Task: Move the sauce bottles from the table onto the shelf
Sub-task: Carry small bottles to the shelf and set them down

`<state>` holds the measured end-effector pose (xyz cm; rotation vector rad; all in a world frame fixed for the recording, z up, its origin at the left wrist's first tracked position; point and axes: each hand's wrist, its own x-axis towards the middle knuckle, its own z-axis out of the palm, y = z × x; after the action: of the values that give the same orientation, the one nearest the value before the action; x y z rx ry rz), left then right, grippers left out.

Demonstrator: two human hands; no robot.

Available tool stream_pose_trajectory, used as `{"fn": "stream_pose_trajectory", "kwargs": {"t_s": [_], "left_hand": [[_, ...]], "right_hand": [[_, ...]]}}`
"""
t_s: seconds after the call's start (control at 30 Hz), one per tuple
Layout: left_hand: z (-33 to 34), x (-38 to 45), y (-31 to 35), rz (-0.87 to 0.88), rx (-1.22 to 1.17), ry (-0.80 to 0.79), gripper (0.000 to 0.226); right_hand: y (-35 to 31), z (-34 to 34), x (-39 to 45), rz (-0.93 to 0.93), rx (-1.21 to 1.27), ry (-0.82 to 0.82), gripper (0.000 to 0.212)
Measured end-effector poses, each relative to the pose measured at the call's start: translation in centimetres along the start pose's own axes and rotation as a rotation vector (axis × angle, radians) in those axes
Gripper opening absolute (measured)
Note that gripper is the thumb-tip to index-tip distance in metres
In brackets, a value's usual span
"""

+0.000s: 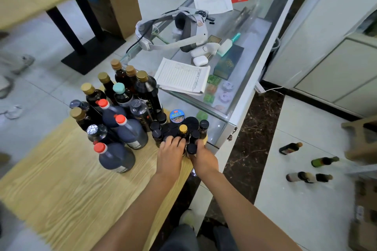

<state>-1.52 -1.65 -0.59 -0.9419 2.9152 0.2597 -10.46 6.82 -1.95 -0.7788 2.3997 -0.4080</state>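
Fingers of left hand curled over small black-capped bottles; right hand gripped black-capped bottle. Both upright, long axis vertical, caps up, at desk right edge. Tall sauce bottles stood beside; headset lay on glass counter.

I see a pale wood-grain tabletop, matt. The sauce bottles on it look like dark glossy glass or plastic; some have shiny gold caps. Beside them stands a glass display counter, smooth and reflective, with a paper notepad.
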Motion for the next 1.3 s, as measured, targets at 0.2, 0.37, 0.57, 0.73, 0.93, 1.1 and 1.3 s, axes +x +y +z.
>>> {"fn": "stream_pose_trajectory", "kwargs": {"t_s": [0.2,0.37,0.57,0.73,0.93,1.1,1.3], "left_hand": [[-0.1,0.7,0.6,-0.005,-0.009,-0.024,0.047],[0.6,0.4,0.4,-0.003,-0.002,-0.01,0.041],[1.3,-0.6,0.5,0.054,-0.044,0.023,0.049],[0.2,-1.6,4.6,0.118,-0.333,0.039,0.044],[-2.0,-0.8,14.8,0.108,-0.642,-0.007,0.038],[-4.5,-0.9,26.9,0.221,-0.835,-0.096,0.049],[-7.4,-3.6,43.8,0.428,-0.963,-0.155,0.049]], "right_hand": [[0.6,0.0,0.2,-0.027,-0.03,-0.023,0.033],[1.4,0.2,0.4,-0.09,-0.001,-0.009,0.034],[3.5,-0.4,-0.8,-0.137,0.12,-0.031,0.037],[6.8,-3.6,-3.1,-0.124,0.202,-0.025,0.036],[14.3,-10.7,-8.0,-0.116,0.279,0.16,0.037],[22.9,-17.8,-13.8,-0.022,0.366,0.366,0.041],[34.6,-25.5,-23.0,0.092,0.441,0.647,0.043]]}}
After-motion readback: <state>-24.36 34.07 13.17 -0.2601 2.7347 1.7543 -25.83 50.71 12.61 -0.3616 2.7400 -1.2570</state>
